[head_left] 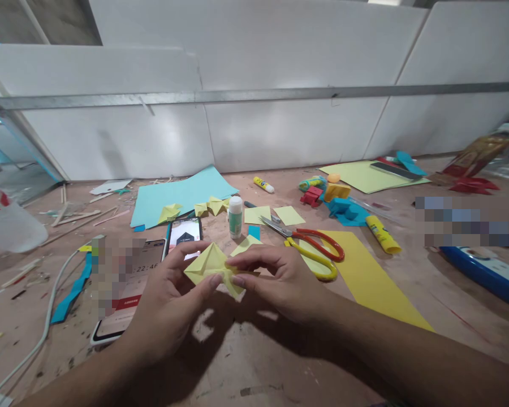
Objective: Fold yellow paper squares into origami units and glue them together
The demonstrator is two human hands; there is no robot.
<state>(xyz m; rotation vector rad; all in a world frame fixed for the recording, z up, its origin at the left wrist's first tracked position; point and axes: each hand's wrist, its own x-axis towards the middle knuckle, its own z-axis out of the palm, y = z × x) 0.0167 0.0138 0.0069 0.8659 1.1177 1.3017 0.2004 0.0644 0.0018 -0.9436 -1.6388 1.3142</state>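
Between my two hands, above the table, is a folded yellow paper (210,261) with creased, pointed flaps. My left hand (182,291) grips its left and lower side, the thumb pressing on the front. My right hand (275,277) pinches its right side between thumb and fingers. Just beyond stands an upright white-and-green glue stick (235,219). Scissors (309,243) with red and yellow handles lie behind my right hand, blades pointing away to the left. Small yellow paper squares (258,215) lie near the blades. Several folded yellow paper pieces (215,204) sit behind the glue stick.
Two phones lie left of my hands, a larger one (129,308) and a smaller one (185,230). Light blue sheets (152,195) are behind them. On the right are a yellow sheet (377,288), a yellow glue tube (382,234) and blue folded paper (345,212). A white wall (280,135) closes the back.
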